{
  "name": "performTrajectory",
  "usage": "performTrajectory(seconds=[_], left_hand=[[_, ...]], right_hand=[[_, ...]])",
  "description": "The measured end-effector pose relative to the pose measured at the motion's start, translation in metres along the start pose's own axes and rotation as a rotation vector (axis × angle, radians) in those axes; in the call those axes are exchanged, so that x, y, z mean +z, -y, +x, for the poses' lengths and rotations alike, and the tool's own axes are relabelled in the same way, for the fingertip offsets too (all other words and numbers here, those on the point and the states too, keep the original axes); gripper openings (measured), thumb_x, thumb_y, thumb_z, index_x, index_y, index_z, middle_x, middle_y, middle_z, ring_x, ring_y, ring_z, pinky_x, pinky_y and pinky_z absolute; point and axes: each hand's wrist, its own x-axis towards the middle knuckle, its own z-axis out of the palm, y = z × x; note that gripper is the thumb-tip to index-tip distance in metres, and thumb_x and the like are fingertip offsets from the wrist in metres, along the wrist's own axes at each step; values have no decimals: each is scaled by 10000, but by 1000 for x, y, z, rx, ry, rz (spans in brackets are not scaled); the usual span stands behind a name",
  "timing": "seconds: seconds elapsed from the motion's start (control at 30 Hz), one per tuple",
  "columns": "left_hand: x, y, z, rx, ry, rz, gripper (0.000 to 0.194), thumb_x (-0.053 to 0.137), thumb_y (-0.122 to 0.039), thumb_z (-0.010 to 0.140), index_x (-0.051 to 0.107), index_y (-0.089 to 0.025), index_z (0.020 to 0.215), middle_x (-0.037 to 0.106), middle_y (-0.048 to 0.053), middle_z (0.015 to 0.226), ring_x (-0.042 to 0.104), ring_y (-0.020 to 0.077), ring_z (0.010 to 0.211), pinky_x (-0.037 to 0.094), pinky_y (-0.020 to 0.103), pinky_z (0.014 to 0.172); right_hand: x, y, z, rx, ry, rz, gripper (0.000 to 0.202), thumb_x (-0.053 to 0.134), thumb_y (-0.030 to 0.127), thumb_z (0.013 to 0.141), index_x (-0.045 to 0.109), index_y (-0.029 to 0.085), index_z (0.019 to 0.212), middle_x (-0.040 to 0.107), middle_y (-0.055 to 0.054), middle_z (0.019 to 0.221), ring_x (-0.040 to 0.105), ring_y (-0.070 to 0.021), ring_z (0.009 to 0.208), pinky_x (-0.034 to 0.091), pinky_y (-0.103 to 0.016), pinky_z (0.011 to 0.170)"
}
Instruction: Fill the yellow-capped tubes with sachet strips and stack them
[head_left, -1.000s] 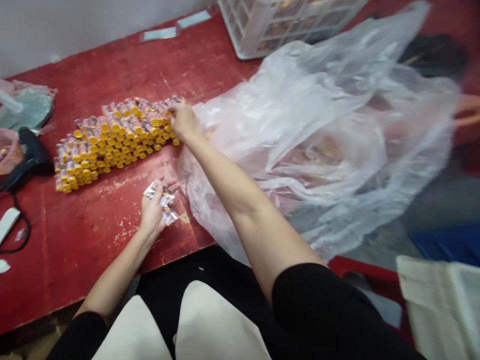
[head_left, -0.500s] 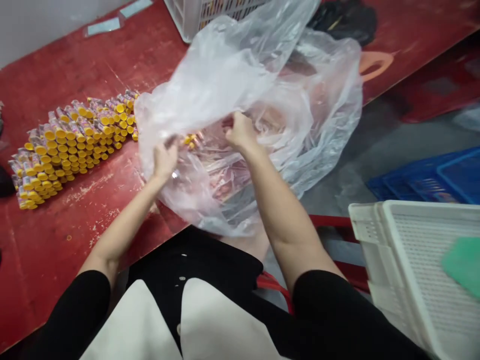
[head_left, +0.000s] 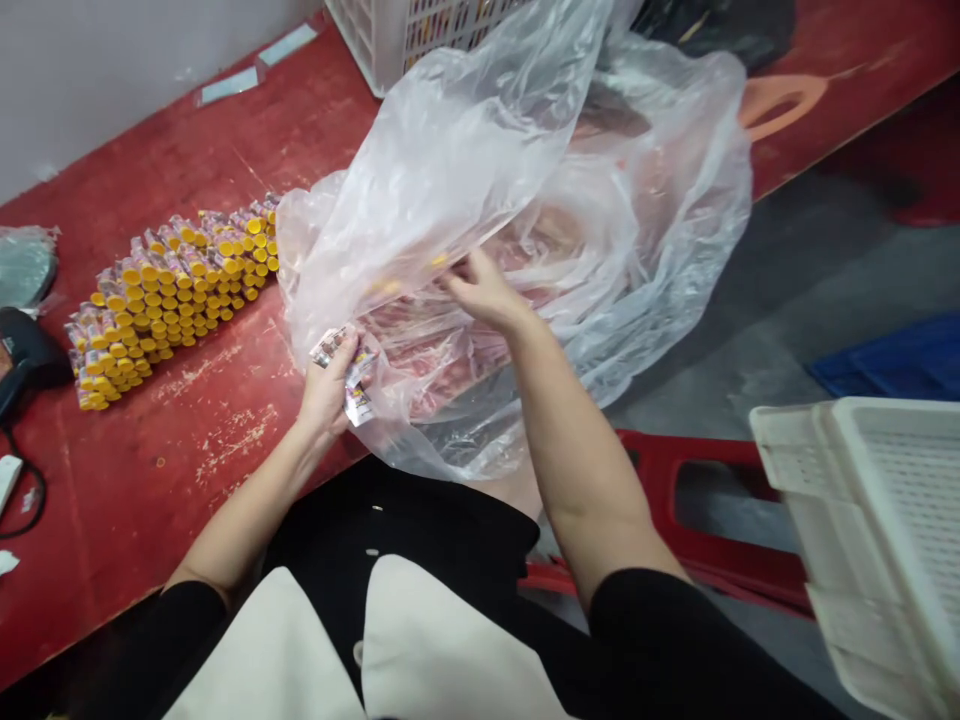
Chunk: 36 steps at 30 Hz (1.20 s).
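My left hand [head_left: 328, 388] is closed on some small printed packets [head_left: 358, 392] at the near left edge of a large clear plastic bag [head_left: 450, 150]. At the bag's opening, my right hand [head_left: 484, 290] has its fingers bent together, with a yellow-capped piece near the fingertips under the plastic; whatever it grips is too small to make out. Reddish wrapped contents show through the bag. A stacked pile of yellow-capped tubes [head_left: 172, 290] lies left of the bag on the red table [head_left: 247, 420].
Behind the bag stands a white crate [head_left: 390, 50] beside a black bag [head_left: 720, 30]. An orange handle [head_left: 787, 105] sticks out at the right. White trays [head_left: 847, 540] and a red stool [head_left: 720, 530] are at the lower right. A dark device [head_left: 30, 360] sits far left.
Printed packets now show in my left hand, which has moved slightly down. My right hand has shifted slightly lower. The view has turned, bringing the dark device into sight at the left.
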Motion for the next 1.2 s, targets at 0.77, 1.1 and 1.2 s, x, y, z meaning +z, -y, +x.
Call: performTrajectory(seconds=[0.77,1.1,1.2], left_hand=[[9,0,-34,-130,-37,-187,427,948,-377,661,605,-147,766,613,-45,700,522,11,515,278,109,383],[11,6,-45,-187,64,-119,512,955,-467,616,584,-155,780,610,-35,699,558,35,530,302,109,372],[11,4,-48,-167,114,-84,517,933,-511,636,589,-158,790,604,-32,689,551,45,521,320,126,373]], right_hand=[[26,114,-158,-135,-277,655,398,639,644,908,691,333,1151,654,-32,1026,646,-182,897,575,-366,879],[42,106,-177,-334,-524,280,385,698,430,934,619,325,1297,696,-66,1063,708,-222,900,635,-417,830],[37,104,-186,-479,-520,114,338,703,297,934,696,331,1271,744,-60,1142,722,-262,1066,623,-470,942]])
